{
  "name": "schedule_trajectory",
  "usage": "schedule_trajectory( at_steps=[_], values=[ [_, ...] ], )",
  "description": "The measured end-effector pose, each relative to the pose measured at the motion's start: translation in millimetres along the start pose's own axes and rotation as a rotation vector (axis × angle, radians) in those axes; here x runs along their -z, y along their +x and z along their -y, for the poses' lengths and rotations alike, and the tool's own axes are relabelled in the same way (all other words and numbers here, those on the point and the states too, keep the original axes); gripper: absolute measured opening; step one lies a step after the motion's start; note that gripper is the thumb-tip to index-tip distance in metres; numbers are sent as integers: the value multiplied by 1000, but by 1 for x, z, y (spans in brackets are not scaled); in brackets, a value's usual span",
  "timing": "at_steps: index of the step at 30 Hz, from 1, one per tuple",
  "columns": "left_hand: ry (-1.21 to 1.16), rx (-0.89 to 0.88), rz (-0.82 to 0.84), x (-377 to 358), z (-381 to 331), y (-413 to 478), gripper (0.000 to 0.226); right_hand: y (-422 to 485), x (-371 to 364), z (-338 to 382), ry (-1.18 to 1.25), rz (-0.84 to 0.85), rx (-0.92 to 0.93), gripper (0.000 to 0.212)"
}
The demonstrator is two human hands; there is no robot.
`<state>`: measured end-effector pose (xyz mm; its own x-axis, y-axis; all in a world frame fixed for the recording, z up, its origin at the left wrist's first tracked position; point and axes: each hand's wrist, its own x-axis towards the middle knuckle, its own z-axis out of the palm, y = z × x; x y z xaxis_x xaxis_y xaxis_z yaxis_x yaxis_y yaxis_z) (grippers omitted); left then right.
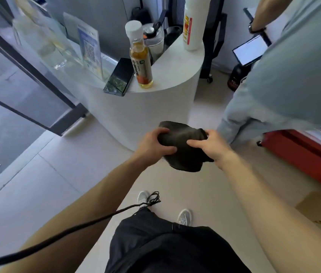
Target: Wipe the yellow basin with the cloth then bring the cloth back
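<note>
The person stands near the counter (175, 71) and holds the dark cloth (183, 146) in the air, left hand (153, 146) and right hand (213, 146) both closed on it, probably folding it. No basin is visible.

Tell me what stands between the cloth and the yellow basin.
No yellow basin shows in this view, so the path cannot be judged. The cloth is held in the air by both the left hand and right hand, in front of the white counter. Another person stands close on the right.
</note>
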<state>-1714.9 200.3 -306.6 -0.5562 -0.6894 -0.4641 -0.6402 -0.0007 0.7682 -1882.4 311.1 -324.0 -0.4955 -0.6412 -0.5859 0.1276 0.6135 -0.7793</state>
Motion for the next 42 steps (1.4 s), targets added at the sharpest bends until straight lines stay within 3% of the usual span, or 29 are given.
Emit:
schedule_trajectory(
  at_steps=[2,3,4,6,7,10,12,14,17,20,24,28,31,35,38,42],
  values=[
    [311,-65,-27,5,-2,3,77,4,-4,3,-145,16,63,97],
    [422,-98,-41,8,-3,5,76,6,-6,6,-213,66,90,99],
    [517,-125,-45,11,-4,8,70,8,-8,10,-291,126,118,86],
    [691,-139,-20,20,-8,13,49,10,-14,20,-482,177,122,39],
    [764,-131,-6,23,-9,14,41,10,-16,25,-583,181,124,27],
    [919,-147,9,34,-11,21,33,17,-20,34,-853,74,165,27],
    [904,-187,7,46,-12,30,30,22,-19,34,-790,110,248,27],
    [747,-233,73,61,-11,41,27,26,-18,33,-541,214,288,28],
    [160,-149,144,75,-7,50,20,30,-13,34,-79,207,273,30],
    [-374,-23,101,67,-8,56,19,37,-8,37,322,168,197,52],
    [-822,200,99,47,-25,74,46,48,-11,48,448,212,122,50],
    [-990,82,104,30,-48,93,64,75,1,76,484,-34,183,49],
    [-896,-75,-67,19,-75,107,81,102,15,110,347,-138,299,50],
    [-447,-329,-322,4,-111,123,55,145,24,154,153,-225,372,56],
    [-243,-274,-361,-2,-123,135,40,173,18,175,-57,-197,380,63],
    [-33,-72,-254,10,-121,154,59,189,6,183,-458,-351,404,61]
  ],
)
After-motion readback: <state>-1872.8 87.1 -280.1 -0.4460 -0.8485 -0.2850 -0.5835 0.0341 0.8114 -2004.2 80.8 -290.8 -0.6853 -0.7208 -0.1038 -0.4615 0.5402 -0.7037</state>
